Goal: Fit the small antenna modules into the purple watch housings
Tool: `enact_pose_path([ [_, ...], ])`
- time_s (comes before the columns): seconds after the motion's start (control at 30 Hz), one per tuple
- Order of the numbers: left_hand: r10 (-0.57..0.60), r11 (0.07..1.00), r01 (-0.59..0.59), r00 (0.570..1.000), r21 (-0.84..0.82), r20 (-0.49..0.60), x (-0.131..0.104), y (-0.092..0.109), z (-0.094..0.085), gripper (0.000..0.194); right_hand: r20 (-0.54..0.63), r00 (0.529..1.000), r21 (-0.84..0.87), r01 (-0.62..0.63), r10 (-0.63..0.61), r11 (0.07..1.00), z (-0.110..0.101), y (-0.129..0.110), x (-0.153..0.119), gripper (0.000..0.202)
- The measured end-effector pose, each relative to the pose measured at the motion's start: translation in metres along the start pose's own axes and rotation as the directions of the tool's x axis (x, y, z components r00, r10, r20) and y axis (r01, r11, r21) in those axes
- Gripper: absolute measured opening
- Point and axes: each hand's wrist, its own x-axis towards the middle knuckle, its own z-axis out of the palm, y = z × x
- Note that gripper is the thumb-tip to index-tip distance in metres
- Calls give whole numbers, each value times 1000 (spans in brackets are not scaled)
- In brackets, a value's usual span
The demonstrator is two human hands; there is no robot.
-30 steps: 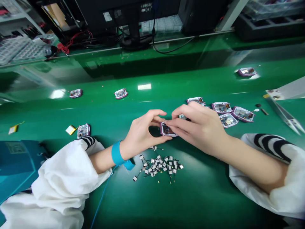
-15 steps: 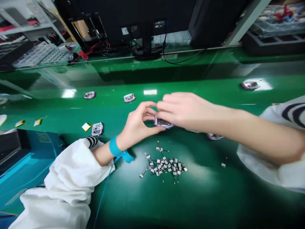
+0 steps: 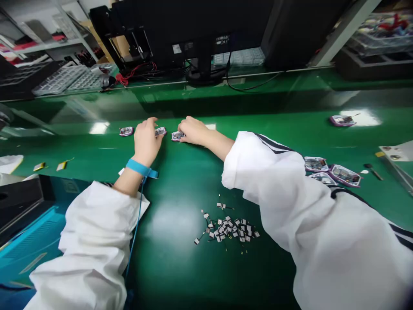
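Observation:
At the back of the green bench, my left hand (image 3: 146, 142) has its thumb and fingers around a smartwatch case (image 3: 160, 131) with a purple rim and exposed electronics. Just right of it, my right hand (image 3: 192, 130) pinches the right end of a second watch case (image 3: 177, 136), which lies on the bench. A third watch case (image 3: 126, 131) rests to the left of my left hand. A blue wrist strap (image 3: 142, 168) with a cord circles my left wrist. Nearer to me lies a pile of small silvery parts with short leads (image 3: 232, 228).
Several more watch cases (image 3: 345, 175) lie beyond my right sleeve, and another sits at the back right (image 3: 342, 120). Small yellow batteries (image 3: 62, 165) are at left, near a blue and black box (image 3: 38, 224). A monitor stand (image 3: 204, 71) stands behind.
Both hands have moved away from me and left, and they have drawn apart. The watch case they held is now at the back row; my right hand has taken hold of another.

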Motion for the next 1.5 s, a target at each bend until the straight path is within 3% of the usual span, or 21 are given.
enact_pose_path([
  [0.07,84,996,-82,987,-22,138,-24,45,-4,15,-5,1000,-23,-29,29,999,-12,4,-11,26],
  [0.1,159,987,-148,954,-60,254,-38,66,-5,8,-6,999,-36,-52,52,998,-20,7,-19,27],
  [0.17,331,943,-303,786,-142,522,-66,99,-3,5,-3,995,-56,-101,101,993,-33,12,-43,31],
  [0.23,441,891,-406,659,-205,610,-88,115,5,10,24,991,-51,-128,129,991,-43,16,-73,30],
  [0.27,461,874,-440,622,-205,633,-95,118,9,10,42,993,-27,-109,110,994,-45,16,-90,28],
  [0.33,485,850,-494,595,-185,641,-103,115,18,11,55,993,15,-101,100,995,-43,15,-124,28],
  [0.47,513,836,-511,602,-197,612,-102,107,23,13,29,995,102,-101,98,990,-25,10,-176,30],
  [0.53,464,875,-439,648,-202,604,-99,107,20,14,-11,996,158,-87,90,984,-17,7,-190,30],
  [0.67,350,935,-264,785,-235,510,-90,114,14,19,2,991,271,-131,135,954,-11,1,-200,37],
  [0.77,368,925,-282,832,-256,415,-83,119,21,17,-42,989,383,-113,140,917,-10,1,-201,37],
  [0.87,419,907,-359,814,-220,401,-82,122,34,15,-123,985,435,-59,124,899,-7,4,-201,14],
  [0.93,443,896,-403,795,-186,414,-84,122,41,17,-156,978,433,-56,135,900,-5,6,-202,12],
  [1.13,491,860,-498,747,-111,448,-85,121,44,15,-150,980,418,-57,130,907,-5,4,-210,24],
  [1.23,509,836,-543,707,-84,491,-82,122,41,13,-140,981,394,-71,136,916,-1,0,-213,43],
  [1.33,539,800,-596,665,-66,517,-81,121,38,15,-162,971,394,-98,174,914,4,-2,-213,45],
  [1.5,539,817,-569,696,-92,474,-82,120,37,13,-144,966,442,-129,213,887,5,-1,-211,43],
])
